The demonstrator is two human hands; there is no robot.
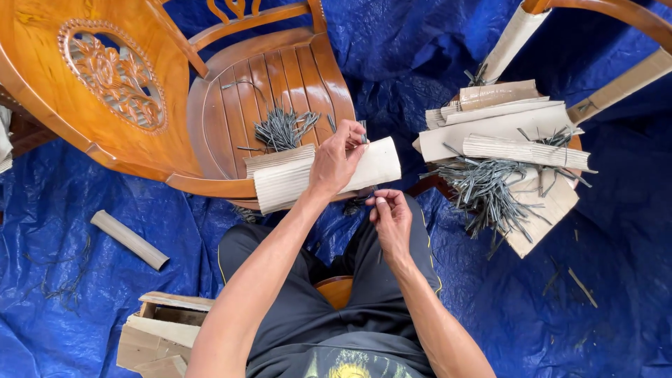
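My left hand point(337, 159) grips a roll of corrugated cardboard point(283, 183) that rests on the front edge of a carved wooden chair seat point(231, 105). Its fingertips pinch thin grey strips at the roll's upper edge. My right hand point(390, 217) is just below the roll, over my lap, with thumb and fingers pinched on a thin grey strip. A loose bundle of grey strips point(282, 129) lies on the seat just behind the roll.
A second chair at the right holds stacked cardboard pieces point(500, 126) and a big heap of grey strips point(484, 190). A cardboard tube point(129, 239) and a cardboard box point(162, 334) lie on the blue tarpaulin point(63, 210) at the left.
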